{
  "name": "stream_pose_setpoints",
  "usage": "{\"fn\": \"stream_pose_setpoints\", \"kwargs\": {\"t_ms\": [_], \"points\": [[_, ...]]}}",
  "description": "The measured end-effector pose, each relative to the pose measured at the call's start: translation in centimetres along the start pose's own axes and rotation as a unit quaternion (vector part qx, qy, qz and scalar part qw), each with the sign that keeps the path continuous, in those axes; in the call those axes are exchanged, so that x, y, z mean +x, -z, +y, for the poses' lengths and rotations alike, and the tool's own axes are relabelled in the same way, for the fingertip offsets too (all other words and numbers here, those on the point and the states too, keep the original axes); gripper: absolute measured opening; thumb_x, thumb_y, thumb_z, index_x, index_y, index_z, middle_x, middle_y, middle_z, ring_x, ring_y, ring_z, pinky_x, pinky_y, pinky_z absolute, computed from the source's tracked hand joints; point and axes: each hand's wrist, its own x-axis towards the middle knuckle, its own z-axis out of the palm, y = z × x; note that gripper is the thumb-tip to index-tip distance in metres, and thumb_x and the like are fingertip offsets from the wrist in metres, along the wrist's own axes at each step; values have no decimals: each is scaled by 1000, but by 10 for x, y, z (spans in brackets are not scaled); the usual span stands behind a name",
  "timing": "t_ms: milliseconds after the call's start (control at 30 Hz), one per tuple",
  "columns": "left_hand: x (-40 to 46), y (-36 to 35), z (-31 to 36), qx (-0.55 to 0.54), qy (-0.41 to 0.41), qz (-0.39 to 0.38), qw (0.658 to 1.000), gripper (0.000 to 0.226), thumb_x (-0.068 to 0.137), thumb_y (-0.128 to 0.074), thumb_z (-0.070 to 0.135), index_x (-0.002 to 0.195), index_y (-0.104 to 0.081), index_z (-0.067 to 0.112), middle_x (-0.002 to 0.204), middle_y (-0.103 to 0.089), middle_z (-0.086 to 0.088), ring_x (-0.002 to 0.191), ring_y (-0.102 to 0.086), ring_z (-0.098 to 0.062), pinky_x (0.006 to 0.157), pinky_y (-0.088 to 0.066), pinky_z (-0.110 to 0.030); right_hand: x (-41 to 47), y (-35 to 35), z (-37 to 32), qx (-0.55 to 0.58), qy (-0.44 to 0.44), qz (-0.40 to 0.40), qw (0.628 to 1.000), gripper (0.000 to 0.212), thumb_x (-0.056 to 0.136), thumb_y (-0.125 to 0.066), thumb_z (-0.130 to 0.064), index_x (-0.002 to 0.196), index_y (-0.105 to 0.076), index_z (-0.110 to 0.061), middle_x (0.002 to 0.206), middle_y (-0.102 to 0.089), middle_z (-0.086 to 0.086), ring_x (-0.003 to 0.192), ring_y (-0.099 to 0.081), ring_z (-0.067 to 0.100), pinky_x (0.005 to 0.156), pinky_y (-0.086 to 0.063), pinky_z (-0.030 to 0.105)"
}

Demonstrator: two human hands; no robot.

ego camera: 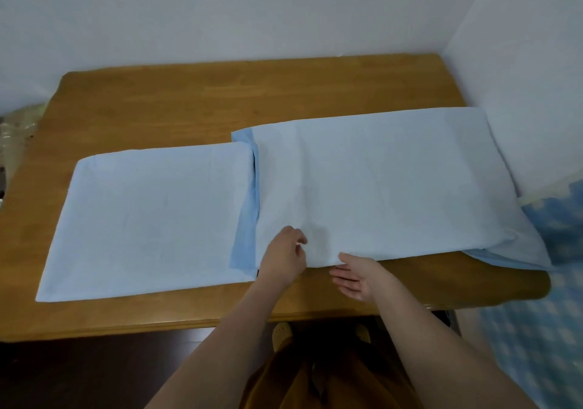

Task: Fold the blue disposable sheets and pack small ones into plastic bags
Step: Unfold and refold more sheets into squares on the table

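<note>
A wooden table point(189, 99) is seen to carry two pale blue disposable sheets. The larger sheet point(394, 181), on the right, overhangs the right edge; a folded sheet point(151, 219) lies flat just beside it on the left. The folding step is judged to be in hand. The left hand point(284, 255) rests on the larger sheet's near edge, fingers loosely curled; whether the edge is pinched cannot be told. The right hand point(356, 274) is spread, palm up, at that edge. A firm hold and a lift across are called for next.

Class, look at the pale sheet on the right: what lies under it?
Under the right sheet a darker blue layer shows along its left edge, resting on the wooden table. How far that layer extends is hidden.
</note>
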Motion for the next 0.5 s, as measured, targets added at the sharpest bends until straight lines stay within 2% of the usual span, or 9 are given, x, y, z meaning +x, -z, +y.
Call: {"fn": "stream_pose_setpoints", "kwargs": {"t_ms": [67,133,200,333,500], "points": [[2,-15,10,9,-16,-108,994,27,92,-47,6,112,-64,12,118,-59,-2,110,-55,-18,94,-42,-23,0,6,2,14,-5,-28,1000,35,97,-55,-38,111,-62,-6,100,-70,5,96,-63,19,92,-49,34],[5,-30,17,41,-17,-156,987,31,94,-48,10,120,-62,14,126,-57,-1,118,-51,-18,100,-38,-23,3,16,2,69,4,-32,997,33,97,-54,-37,107,-61,-7,100,-70,6,95,-63,19,88,-49,33],[9,-40,21,103,-28,-163,981,32,95,-48,14,124,-60,15,126,-56,-1,118,-49,-19,102,-39,-28,6,30,1,136,21,-15,990,27,98,-55,-32,105,-60,-6,100,-70,8,94,-64,19,83,-50,33],[18,-53,34,216,-58,-159,962,22,95,-49,21,115,-59,18,114,-55,-1,106,-52,-20,93,-41,-31,8,71,2,212,51,24,976,19,98,-56,-25,108,-60,-9,103,-69,7,95,-65,17,76,-51,30],[30,-80,67,235,-69,-179,953,25,94,-51,19,119,-55,17,116,-52,-2,106,-51,-20,94,-41,-31,8,121,-8,259,62,48,963,15,96,-59,-22,105,-60,-11,102,-69,8,94,-65,17,71,-52,29]]}}
